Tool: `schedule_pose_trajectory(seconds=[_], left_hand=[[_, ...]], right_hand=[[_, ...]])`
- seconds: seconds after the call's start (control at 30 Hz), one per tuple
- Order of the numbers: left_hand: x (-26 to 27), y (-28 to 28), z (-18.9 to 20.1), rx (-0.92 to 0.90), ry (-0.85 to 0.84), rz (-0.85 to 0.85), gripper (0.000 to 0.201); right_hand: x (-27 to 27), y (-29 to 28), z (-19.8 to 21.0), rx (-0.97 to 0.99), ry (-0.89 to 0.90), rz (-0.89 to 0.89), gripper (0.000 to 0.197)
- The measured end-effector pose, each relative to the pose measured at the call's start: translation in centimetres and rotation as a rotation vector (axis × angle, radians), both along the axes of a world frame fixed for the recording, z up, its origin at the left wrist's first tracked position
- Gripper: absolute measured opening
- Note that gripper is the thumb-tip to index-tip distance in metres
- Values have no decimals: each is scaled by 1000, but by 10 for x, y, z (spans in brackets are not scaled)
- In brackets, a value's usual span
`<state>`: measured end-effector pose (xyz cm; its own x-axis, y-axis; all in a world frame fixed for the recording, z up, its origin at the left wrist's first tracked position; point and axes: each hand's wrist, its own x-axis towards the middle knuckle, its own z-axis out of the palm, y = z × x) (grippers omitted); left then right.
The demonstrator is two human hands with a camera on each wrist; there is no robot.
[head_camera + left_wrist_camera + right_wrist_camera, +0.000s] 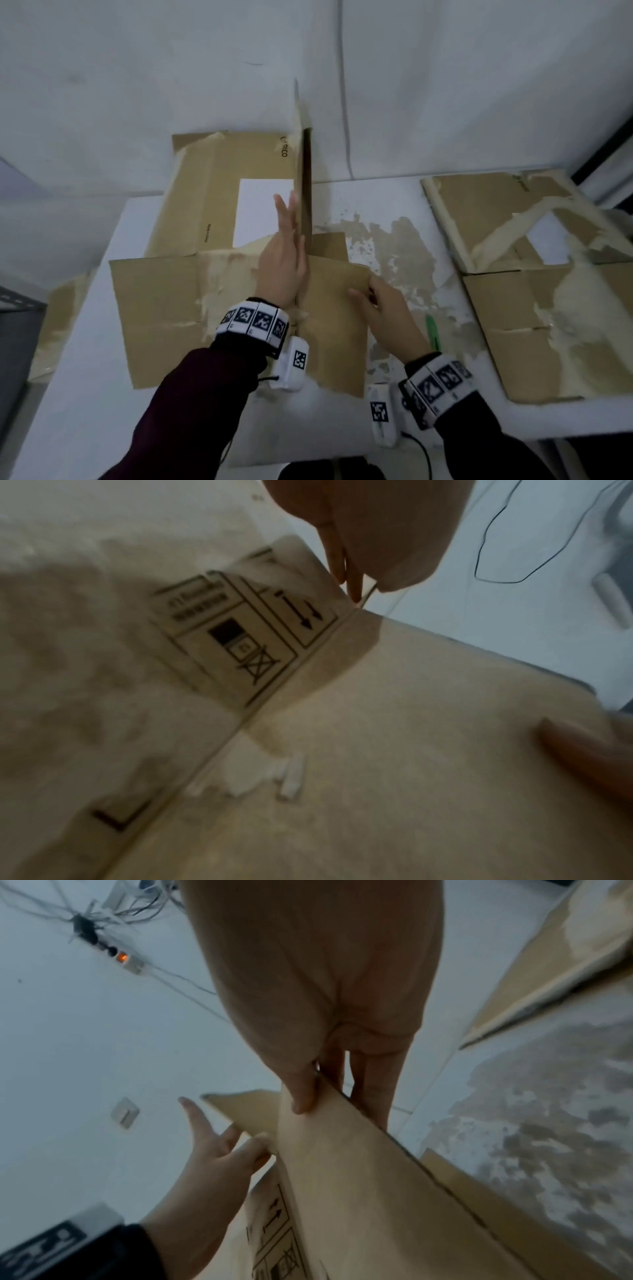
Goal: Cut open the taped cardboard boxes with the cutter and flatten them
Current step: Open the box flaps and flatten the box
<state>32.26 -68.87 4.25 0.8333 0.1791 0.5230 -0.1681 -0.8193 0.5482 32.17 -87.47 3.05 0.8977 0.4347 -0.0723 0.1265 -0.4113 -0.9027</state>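
Centrally, an opened box (212,260) is lying spread on the white table (85,394), with one panel (306,192) standing upright on edge. The left hand (284,260) is pressing flat against that panel's left face, fingers straight and together, pointing away from the person. The right hand (387,315) is gripping the right edge of the near flap (335,308); the right wrist view is showing its thumb (301,1093) on top of the cardboard and its fingers (371,1091) curling underneath. Printed handling symbols (253,631) are showing on the cardboard in the left wrist view, though blurred. A green cutter (432,334) is lying on the table just right of the right hand, partly hidden by the wrist. A second box (534,284), already flattened, is lying at the table's right end, well apart from the first. Torn tape and paper residue (400,246) is covering the tabletop between the two boxes.
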Motion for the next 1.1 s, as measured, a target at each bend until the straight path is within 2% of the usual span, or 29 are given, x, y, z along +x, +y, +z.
schedule_pose_trajectory(seconds=[0.07, 0.2, 0.23, 0.3, 0.4, 0.5, 0.57, 0.6, 0.67, 0.7, 0.73, 0.83, 0.93, 1.03, 1.1], left_hand=[[18, 3, -17, 36, 80, -87, 95], [33, 15, -58, 153, 246, -133, 53], [31, 19, -67, 190, 301, -150, 48], [20, 27, -80, 221, 428, -158, 57], [-9, 43, -102, 308, 584, -77, 67], [-42, 50, -122, 316, 821, 8, 81], [-57, 52, -134, 304, 930, 52, 89], [-62, 52, -139, 301, 960, 63, 90], [-66, 52, -146, 296, 991, 66, 93], [-65, 52, -147, 295, 996, 63, 93], [-63, 52, -148, 296, 1002, 58, 94], [-60, 54, -147, 268, 1024, 28, 92], [-61, 64, -133, 107, 981, 30, 71], [-62, 91, -117, -26, 773, 292, 50], [-60, 115, -119, -39, 788, 569, 50]], right_hand=[[12, 8, 0, -84, -35, 8, 27], [39, 12, -8, -238, -21, 18, 21], [45, 12, -12, -272, 1, 16, 23], [54, 12, -23, -347, 51, 11, 26], [58, 13, -37, -400, 113, -25, 27], [56, 16, -49, -459, 134, -73, 33], [48, 21, -58, -419, 163, -149, 11], [43, 23, -63, -402, 176, -177, 24], [28, 25, -72, -460, 153, -129, 73], [20, 26, -77, -548, 115, -72, 87], [12, 28, -80, -641, 75, 8, 93], [-11, 34, -97, -834, 70, 310, 83], [-23, 38, -108, -931, 51, 398, 75], [-11, 46, -100, -923, -37, 270, 64], [15, 52, -94, -800, -27, 27, 59]])
